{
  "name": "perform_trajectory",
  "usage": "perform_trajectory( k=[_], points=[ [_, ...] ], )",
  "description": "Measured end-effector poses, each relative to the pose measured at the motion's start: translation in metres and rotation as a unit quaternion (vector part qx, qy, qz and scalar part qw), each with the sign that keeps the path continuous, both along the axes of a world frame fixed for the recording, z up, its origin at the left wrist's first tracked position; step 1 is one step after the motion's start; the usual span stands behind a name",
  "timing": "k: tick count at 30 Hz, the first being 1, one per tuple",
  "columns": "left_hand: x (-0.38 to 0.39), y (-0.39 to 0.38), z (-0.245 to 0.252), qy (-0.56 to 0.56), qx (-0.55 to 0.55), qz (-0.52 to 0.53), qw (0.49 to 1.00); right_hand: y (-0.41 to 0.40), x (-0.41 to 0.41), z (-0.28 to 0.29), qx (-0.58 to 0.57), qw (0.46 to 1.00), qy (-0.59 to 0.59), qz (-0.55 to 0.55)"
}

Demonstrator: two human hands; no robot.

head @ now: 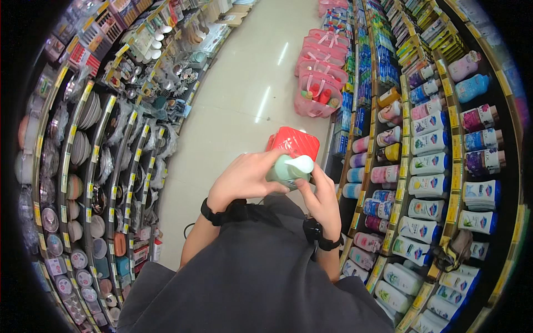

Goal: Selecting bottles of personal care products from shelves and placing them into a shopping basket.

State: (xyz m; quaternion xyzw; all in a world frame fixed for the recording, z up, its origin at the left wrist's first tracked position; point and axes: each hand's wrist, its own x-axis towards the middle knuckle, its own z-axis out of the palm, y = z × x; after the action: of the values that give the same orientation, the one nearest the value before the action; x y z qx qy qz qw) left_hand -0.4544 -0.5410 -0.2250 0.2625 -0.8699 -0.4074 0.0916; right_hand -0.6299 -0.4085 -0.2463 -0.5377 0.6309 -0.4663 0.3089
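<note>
A pale green pump bottle [280,170] with a lighter green pump head is held between both hands in front of my body. My left hand [248,175] grips it from the left, fingers over its far side and thumb on the near side. My right hand [320,193] holds its right side, with the fingers beside the pump head. The bottle's lower part is hidden beneath the hands and pump. Just beyond it is a glossy red container or bag [296,143] with a diagonal pattern, partly hidden by the bottle.
Shelves of bottles [427,185] line the right side, with a dark cloth-like item [454,252] among them. Pink transparent bags [318,93] holding bottles stand along the right shelf's foot. Plates [81,147] and kitchenware fill the left shelves. A pale tiled floor [233,104] runs between them.
</note>
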Motion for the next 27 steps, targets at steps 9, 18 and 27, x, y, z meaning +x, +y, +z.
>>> perform_trajectory(
  k=[9, 18, 27],
  points=[
    [-0.102, -0.033, -0.037, -0.078, -0.008, -0.015, 0.997, -0.037, -0.094, -0.052, 0.069, 0.995, -0.071, -0.004],
    [-0.141, -0.031, -0.173, -0.234, -0.007, -0.005, 0.972, -0.043, -0.122, -0.174, 0.070, 0.988, 0.053, -0.127],
    [-0.121, -0.056, -0.162, -0.201, 0.159, 0.059, 0.965, -0.084, -0.172, -0.358, 0.187, 0.946, 0.074, -0.254]
  ],
)
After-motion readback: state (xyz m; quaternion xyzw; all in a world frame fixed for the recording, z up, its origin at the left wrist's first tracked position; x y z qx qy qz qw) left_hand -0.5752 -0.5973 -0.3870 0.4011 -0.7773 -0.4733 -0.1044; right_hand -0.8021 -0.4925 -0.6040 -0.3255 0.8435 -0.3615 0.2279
